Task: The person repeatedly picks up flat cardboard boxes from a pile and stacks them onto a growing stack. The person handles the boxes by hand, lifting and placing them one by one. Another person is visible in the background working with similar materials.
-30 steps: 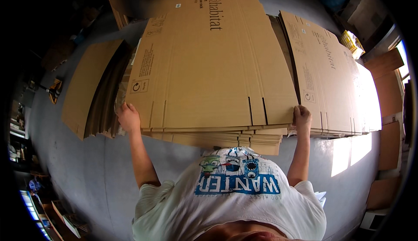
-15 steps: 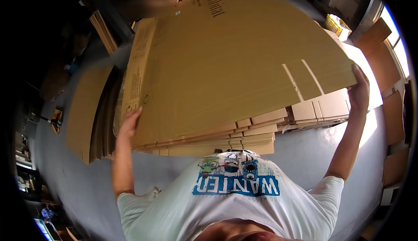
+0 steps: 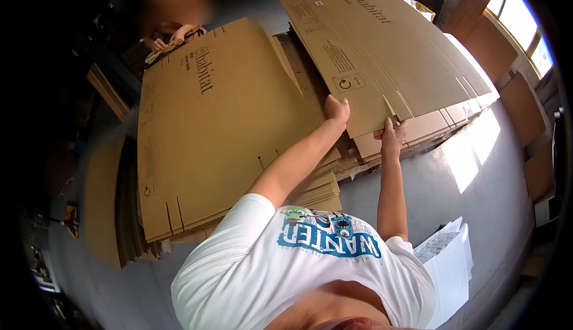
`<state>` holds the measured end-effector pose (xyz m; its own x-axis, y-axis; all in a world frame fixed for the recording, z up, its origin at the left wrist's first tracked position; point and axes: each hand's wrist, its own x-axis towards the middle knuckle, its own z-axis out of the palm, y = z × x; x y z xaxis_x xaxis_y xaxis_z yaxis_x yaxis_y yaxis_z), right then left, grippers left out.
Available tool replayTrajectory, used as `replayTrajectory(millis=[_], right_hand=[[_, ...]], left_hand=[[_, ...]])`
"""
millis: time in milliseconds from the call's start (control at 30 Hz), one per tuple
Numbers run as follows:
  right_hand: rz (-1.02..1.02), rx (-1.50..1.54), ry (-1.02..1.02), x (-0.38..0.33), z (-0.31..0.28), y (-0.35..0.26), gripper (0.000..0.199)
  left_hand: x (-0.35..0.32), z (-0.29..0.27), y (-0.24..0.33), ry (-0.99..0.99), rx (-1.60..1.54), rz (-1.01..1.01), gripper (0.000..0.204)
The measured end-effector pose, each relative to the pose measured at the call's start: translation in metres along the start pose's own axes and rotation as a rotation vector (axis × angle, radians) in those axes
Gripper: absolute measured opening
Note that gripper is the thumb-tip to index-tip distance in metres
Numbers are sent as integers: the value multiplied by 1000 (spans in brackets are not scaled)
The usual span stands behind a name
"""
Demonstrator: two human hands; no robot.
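Note:
A large flat brown cardboard sheet [image 3: 412,49], printed in dark ink and slotted along its near side, lies over the right-hand stack. My left hand [image 3: 337,109] is closed on its left edge close to the near corner. At the near edge, my right hand [image 3: 391,134] pinches the board beside a slot, thumb on top. To the left, another printed cardboard sheet [image 3: 203,133] tops a second stack, passing partly beneath my left forearm. The undersides of both hands are hidden.
Across the left stack a co-worker's hands [image 3: 170,39] hold something small. Dark-edged boards [image 3: 104,204] stand left of that stack. White panels [image 3: 444,270] sit on the floor at lower right. Brown boards [image 3: 480,31] lean below the window.
The held cardboard sheet has moved right, onto the right-hand stack, uncovering the left stack's printed top. My hands, wide apart before, are now close together. The view has also shifted.

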<state>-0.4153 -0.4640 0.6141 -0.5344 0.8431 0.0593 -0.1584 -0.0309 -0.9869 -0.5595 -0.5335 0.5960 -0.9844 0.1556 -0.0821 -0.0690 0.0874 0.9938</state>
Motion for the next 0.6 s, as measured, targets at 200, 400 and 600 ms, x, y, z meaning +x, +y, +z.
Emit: replayTrajectory(millis=[200, 400, 600], right_hand=[[313, -50, 30, 85, -92, 104, 21], [325, -185, 20, 76, -120, 134, 21], [306, -246, 49, 46, -98, 111, 21]], left_hand=[[-26, -52, -18, -581, 120, 172, 20], [-50, -251, -6, -157, 96, 431, 16], [-95, -494, -51, 669, 1267, 367, 37]])
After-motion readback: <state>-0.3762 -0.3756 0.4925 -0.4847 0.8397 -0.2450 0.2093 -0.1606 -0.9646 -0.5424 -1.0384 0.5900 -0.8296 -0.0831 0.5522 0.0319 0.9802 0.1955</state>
